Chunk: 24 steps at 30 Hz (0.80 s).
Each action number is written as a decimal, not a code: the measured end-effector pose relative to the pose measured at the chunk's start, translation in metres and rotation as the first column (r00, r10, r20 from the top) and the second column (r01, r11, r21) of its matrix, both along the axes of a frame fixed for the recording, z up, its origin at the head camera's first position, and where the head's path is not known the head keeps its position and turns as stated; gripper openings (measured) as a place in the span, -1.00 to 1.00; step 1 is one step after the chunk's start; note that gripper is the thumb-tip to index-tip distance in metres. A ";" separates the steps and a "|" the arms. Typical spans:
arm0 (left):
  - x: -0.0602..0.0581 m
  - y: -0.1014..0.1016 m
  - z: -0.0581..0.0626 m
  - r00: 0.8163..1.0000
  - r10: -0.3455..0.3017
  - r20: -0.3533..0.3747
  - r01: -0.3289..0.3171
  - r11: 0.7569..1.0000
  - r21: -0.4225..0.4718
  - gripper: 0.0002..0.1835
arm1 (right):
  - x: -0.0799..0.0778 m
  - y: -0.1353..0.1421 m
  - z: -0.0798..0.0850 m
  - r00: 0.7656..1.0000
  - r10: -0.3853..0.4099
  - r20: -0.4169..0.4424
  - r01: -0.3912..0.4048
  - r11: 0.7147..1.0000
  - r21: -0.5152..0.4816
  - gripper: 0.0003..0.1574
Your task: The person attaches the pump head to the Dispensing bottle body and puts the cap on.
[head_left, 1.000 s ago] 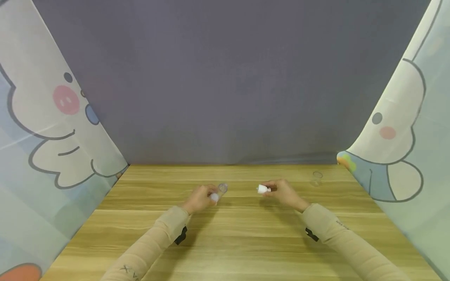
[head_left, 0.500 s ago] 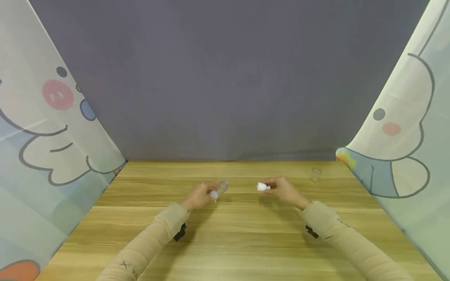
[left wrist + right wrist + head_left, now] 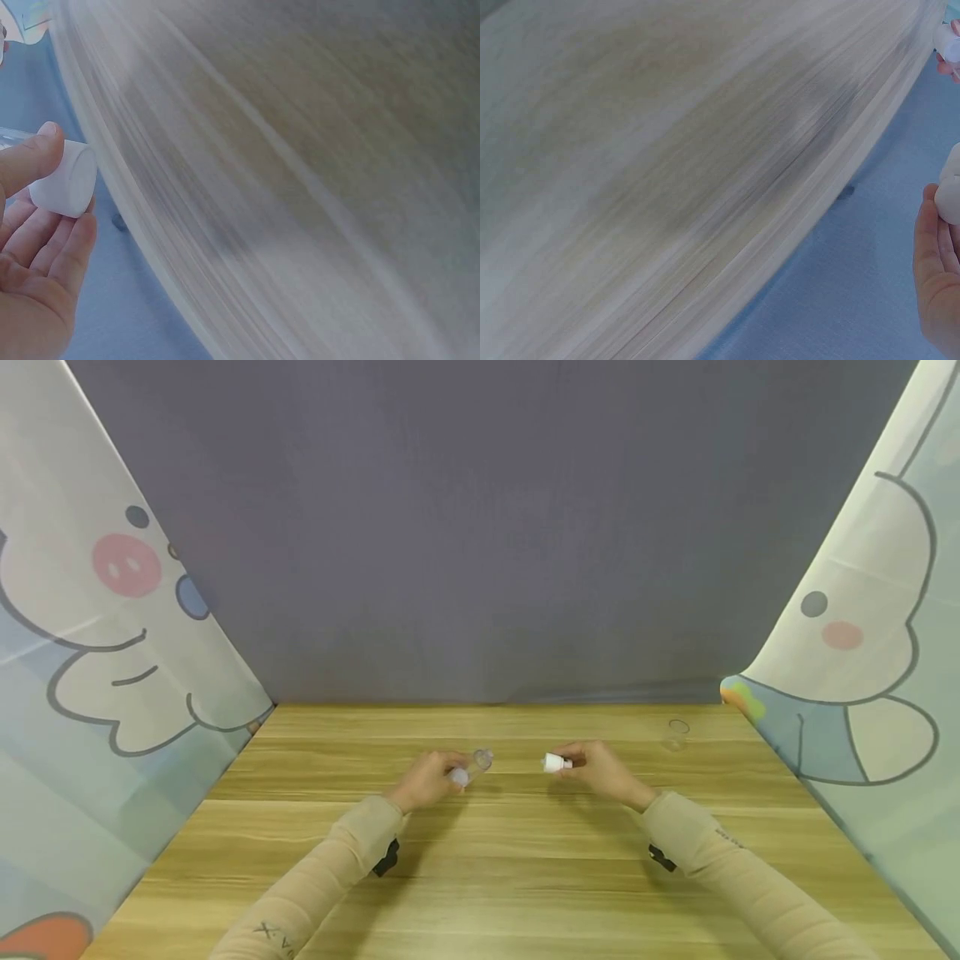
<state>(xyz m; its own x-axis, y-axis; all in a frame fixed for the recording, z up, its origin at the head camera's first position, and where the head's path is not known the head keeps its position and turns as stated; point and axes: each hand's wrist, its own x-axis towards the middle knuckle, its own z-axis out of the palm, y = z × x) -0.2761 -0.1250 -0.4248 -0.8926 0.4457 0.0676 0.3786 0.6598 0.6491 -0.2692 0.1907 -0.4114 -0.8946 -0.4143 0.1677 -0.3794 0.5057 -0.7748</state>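
My left hand [image 3: 427,779] pinches a small clear bottle [image 3: 481,762] with a white base. The bottle is tilted, its clear end pointing away and to the right. In the left wrist view the thumb lies on top of the white base [image 3: 67,180], with fingers beneath it. My right hand [image 3: 606,774] pinches a white pump head [image 3: 555,763], its wider end facing left toward the bottle. Only part of that white piece [image 3: 949,199] shows at the edge of the right wrist view. The two pieces are apart, held above the table.
A clear cap [image 3: 676,737] stands on the wooden table [image 3: 510,877] at the back right, hard to see against the wood. A grey cloth wall [image 3: 480,543] rises behind the table. Printed cartoon curtains [image 3: 862,610] flank both sides.
The gap between the bottle and the pump head has narrowed slightly. Both hands keep their grip. The head view has shifted a little; the clear cap stays where it was.
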 end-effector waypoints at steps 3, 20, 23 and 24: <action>0.001 0.002 0.001 1.000 -0.007 -0.009 0.007 1.000 0.002 -0.52 | 0.001 -0.001 0.001 1.000 -0.002 -0.009 0.002 1.000 0.002 -0.61; 0.004 0.006 0.002 0.998 -0.065 -0.008 0.065 0.998 0.004 -0.52 | 0.004 -0.006 0.002 1.000 0.011 -0.007 -0.011 1.000 -0.016 -0.58; 0.004 0.007 0.004 0.998 -0.068 -0.018 0.068 0.998 0.000 -0.52 | 0.005 -0.008 0.004 1.000 0.007 -0.008 -0.007 1.000 -0.018 -0.57; 0.004 0.008 0.004 0.998 -0.067 -0.020 0.067 0.998 -0.006 -0.51 | 0.005 -0.009 0.005 1.000 0.004 -0.007 -0.004 1.000 -0.017 -0.57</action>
